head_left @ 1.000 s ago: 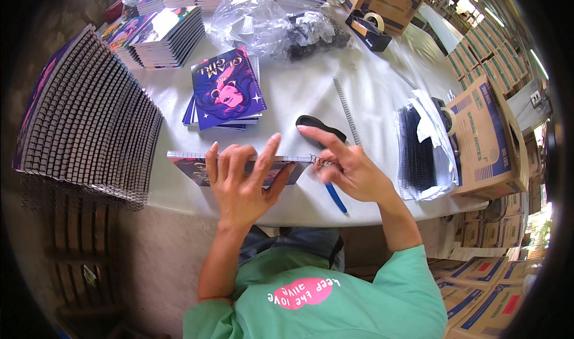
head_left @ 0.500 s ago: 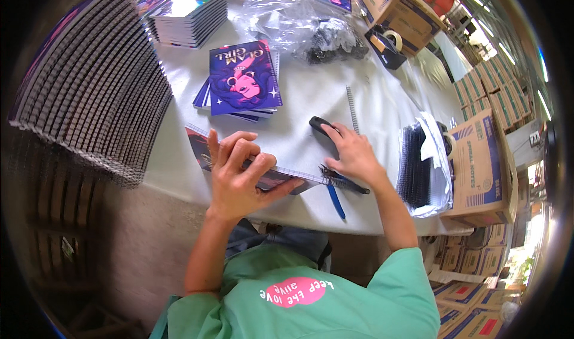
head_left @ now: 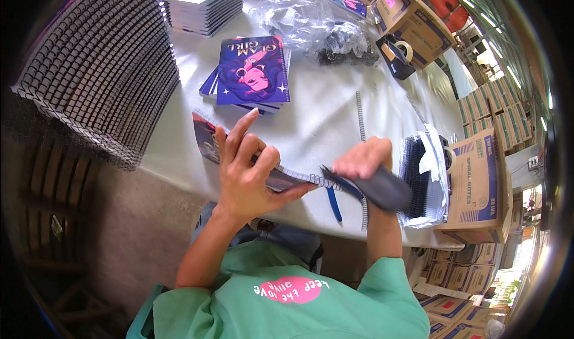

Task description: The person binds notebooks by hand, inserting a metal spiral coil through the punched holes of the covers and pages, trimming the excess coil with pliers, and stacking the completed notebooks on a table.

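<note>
My left hand (head_left: 248, 171) grips a notebook (head_left: 206, 141) standing on edge near the table's front, its punched edge upward and thumb along the near cover. A spiral coil (head_left: 363, 210) runs from that edge's right end and hangs past it. In my right hand (head_left: 365, 158) is a smooth black handheld tool (head_left: 385, 189), blurred by motion; its kind is not clear. It is held just right of the coil. Blue-handled pliers (head_left: 335, 204) lie on the table below the coil, partly hidden by it. Behind the notebook lies a small pile of purple-covered notebooks (head_left: 254, 70).
A tall stack of spiral-bound notebooks (head_left: 101, 70) rises at left. Loose coils (head_left: 360, 114) lie on the white table (head_left: 317, 105). On the right are a paper-wrapped bundle of black coils (head_left: 418, 177) and a cardboard box (head_left: 475, 177). Clear plastic (head_left: 293, 16) and a tape dispenser (head_left: 396, 56) stand behind.
My right hand has picked the black tool up off the table and brought it nearer, to the right of the coil. My left hand still holds the notebook on edge.
</note>
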Demonstrator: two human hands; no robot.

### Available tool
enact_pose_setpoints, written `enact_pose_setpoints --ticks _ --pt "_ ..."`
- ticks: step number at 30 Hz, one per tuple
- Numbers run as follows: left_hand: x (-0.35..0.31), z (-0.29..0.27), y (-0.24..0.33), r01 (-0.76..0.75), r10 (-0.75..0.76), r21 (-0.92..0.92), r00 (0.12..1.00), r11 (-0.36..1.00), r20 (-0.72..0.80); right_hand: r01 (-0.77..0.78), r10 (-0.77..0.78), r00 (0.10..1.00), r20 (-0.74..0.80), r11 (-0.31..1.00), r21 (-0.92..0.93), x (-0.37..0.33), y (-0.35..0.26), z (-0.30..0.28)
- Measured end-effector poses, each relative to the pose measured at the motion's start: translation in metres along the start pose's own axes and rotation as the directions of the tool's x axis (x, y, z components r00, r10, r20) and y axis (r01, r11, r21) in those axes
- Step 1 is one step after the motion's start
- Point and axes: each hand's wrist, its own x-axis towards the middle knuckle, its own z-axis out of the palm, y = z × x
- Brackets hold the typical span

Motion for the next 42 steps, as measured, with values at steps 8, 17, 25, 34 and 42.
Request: enact_pose_setpoints --ticks 8,17,25,34,42 --pt "-0.004 0.001 -0.006 0.035 -0.034 -0.098 0.999 0.995 0.014 0.045 0.004 0.980 0.199 0.969 -0.242 0.032 -0.016 0.022" --pt "0.006 -0.014 -0.012 0.086 -0.074 0.187 0.995 0.979 -0.068 -0.312 0.142 0.931 -0.336 0.788 -0.531 0.041 0.007 0.017" --pt "0.015 -0.017 -0.040 -0.007 -0.022 -0.185 0.988 0.983 -0.154 -0.112 0.083 0.980 -0.181 0.981 -0.157 0.041 0.007 0.036" --pt "0.002 -0.015 -0.042 -0.016 -0.021 -0.256 0.989 0.967 -0.143 -0.066 0.094 0.995 0.025 0.836 -0.545 0.059 0.010 0.039" --pt "-0.005 -0.014 -0.051 0.202 -0.248 -0.376 0.965 0.905 -0.079 -0.190 0.133 0.975 -0.179 0.918 -0.349 0.064 0.020 0.041"
